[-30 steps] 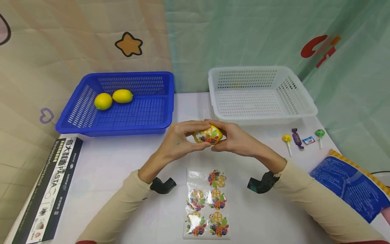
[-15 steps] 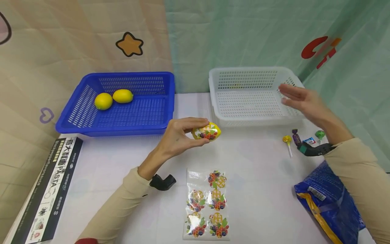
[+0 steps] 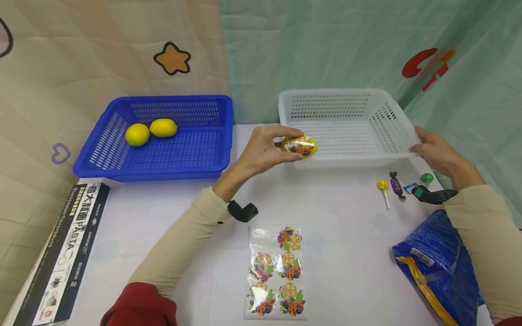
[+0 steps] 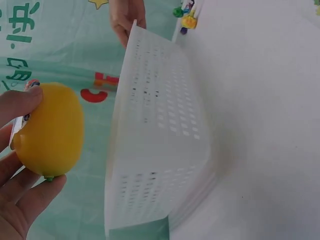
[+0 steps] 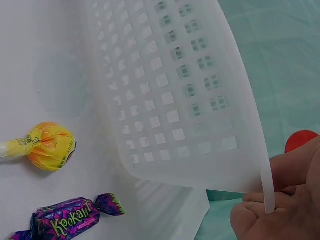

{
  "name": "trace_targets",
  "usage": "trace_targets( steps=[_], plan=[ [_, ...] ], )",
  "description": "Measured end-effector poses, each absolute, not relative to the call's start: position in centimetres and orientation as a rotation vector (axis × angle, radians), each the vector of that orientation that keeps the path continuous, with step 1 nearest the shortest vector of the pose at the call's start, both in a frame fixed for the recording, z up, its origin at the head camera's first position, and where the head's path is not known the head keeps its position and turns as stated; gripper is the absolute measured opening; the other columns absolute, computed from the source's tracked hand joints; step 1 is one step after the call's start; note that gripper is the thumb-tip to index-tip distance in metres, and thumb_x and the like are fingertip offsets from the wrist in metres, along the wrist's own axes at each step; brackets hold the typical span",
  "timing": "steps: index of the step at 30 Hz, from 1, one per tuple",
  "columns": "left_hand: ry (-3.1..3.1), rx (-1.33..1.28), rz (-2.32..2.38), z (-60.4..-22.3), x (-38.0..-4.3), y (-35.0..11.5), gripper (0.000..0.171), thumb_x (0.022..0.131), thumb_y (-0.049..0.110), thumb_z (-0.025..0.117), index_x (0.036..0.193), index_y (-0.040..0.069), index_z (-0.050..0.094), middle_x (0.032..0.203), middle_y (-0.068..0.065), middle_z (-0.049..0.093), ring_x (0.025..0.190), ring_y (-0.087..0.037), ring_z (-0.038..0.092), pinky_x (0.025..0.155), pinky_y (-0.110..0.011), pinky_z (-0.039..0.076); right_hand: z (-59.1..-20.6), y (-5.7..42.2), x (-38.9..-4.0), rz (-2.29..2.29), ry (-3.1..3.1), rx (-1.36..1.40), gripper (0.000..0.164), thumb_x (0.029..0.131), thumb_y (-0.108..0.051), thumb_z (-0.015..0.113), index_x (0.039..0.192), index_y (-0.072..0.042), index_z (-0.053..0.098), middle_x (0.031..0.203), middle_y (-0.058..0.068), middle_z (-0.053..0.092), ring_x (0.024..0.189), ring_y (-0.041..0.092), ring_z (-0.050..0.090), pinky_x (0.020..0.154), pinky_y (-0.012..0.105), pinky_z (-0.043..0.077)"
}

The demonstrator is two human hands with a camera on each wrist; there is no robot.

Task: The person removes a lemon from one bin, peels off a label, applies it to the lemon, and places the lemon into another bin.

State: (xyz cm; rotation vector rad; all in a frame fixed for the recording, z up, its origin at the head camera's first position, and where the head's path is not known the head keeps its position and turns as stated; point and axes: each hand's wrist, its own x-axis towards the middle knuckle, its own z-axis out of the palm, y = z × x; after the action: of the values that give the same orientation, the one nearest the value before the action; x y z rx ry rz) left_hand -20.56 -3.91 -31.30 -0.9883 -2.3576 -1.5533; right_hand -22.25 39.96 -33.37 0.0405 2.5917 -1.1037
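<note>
My left hand (image 3: 263,151) holds a yellow lemon (image 3: 301,147) between thumb and fingers. A shiny fruit-print sticker is on the side facing me. In the left wrist view the lemon (image 4: 55,130) is apart from the white plastic basket's wall (image 4: 155,150), beyond its rim. From the head, it overlaps the basket's left front corner. At the right front corner, my right hand (image 3: 440,151) grips the rim of the white basket (image 3: 350,158). The right wrist view has the rim between that hand's (image 5: 285,205) thumb and fingers.
A blue basket (image 3: 155,174) with two lemons (image 3: 137,135) stands back left. The sticker sheet (image 3: 261,232) lies front centre. Lollipops and wrapped candies (image 3: 395,185) lie beside the white basket, near a blue bag (image 3: 440,258). A pasta box (image 3: 65,253) is at left.
My right hand left the lemon, moved right and took hold of the white basket's rim. The left hand carried the lemon up and right toward that basket. The blue bag shifted.
</note>
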Motion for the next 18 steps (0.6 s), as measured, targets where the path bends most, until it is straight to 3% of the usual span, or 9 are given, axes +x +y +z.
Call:
trace_targets(
  steps=[4, 10, 18],
  plan=[
    [-2.476, -0.985, -1.461, -31.3, -23.2, -1.3, 0.044, 0.073, 0.013, 0.088, 0.113, 0.006, 0.073, 0.112, -0.006, 0.072, 0.103, -0.011, 0.062, 0.083, -0.022, 0.049, -33.3, 40.1, -22.3, -1.129, 2.577, 0.042, 0.07, 0.106, -0.013, 0.031, 0.151, -0.016, -0.022, 0.16, 0.028, -0.002, 0.133, 0.054, 0.026, 0.103, 0.071, 0.028],
    [-2.744, -1.113, -1.128, -32.3, -26.5, 2.3, 0.045, 0.082, 0.014, 0.081, 0.122, 0.002, 0.065, 0.121, -0.008, 0.067, 0.11, -0.016, 0.058, 0.093, -0.021, 0.043, -33.2, 40.0, -21.9, -1.085, 2.612, 0.013, 0.071, 0.105, -0.012, 0.033, 0.153, -0.016, -0.019, 0.157, 0.034, 0.009, 0.128, 0.056, 0.032, 0.1, 0.073, 0.03],
    [-3.124, -0.996, -0.573, -33.5, -28.0, 4.4, 0.045, 0.084, 0.032, 0.079, 0.123, 0.014, 0.065, 0.123, 0.003, 0.062, 0.106, -0.014, 0.054, 0.086, -0.033, 0.048, -33.3, 39.7, -22.0, -1.089, 2.632, 0.042, 0.071, 0.104, -0.011, 0.034, 0.15, -0.013, -0.02, 0.158, 0.031, -0.006, 0.135, 0.059, 0.021, 0.104, 0.073, 0.022]
  ],
)
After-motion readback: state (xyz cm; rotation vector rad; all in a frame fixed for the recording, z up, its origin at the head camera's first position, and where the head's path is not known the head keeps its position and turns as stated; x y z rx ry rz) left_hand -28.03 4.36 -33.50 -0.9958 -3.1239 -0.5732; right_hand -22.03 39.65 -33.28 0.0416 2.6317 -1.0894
